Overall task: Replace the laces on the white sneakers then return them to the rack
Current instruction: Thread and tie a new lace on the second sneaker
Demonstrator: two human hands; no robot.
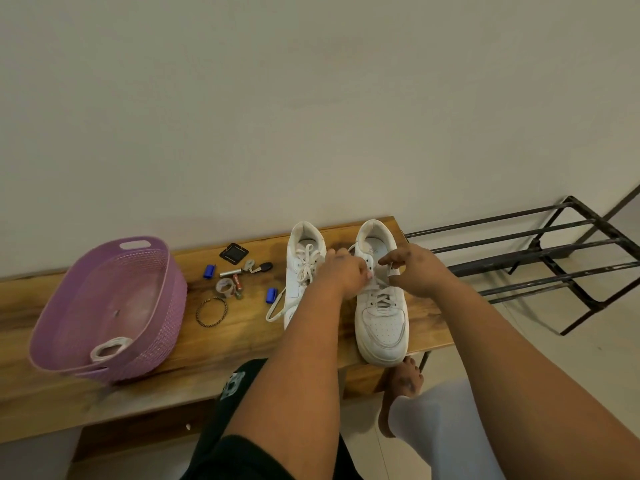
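Between the two hands, on a wooden bench [214, 344], stands the right-side white sneaker [381, 317], toe toward the camera and heel toward the wall. The left hand [341, 275] reaches over the second white sneaker [304, 268] and pinches the white lace [375, 289] at the upper eyelets of the right-side sneaker, fingers curled around the strand. The right hand [414, 271] hovers over the same sneaker's collar with fingers curled; its thumb and forefinger appear to close on a lace end at the outer eyelet row, though the contact point is small and partly blurred. Lower eyelets below the fingertips are already threaded in crossed rows. Beneath the left wrist, the second sneaker is laced and tied in a bow, and a loose lace loop [277, 311] trails from it onto the bench just outside the left forearm. Farther out from the left hand lie small items: two blue caps [272, 295], a metal bangle [211, 311], a roll of tape [225, 287], batteries [231, 271], a key fob [265, 267] and a black square pad [233, 252]. Well beyond these sits a purple plastic basket [69, 306] holding a coiled white lace [109, 348]. Outward from the right hand, past the bench end, stands a black metal shoe rack [540, 251] on the tiled floor.
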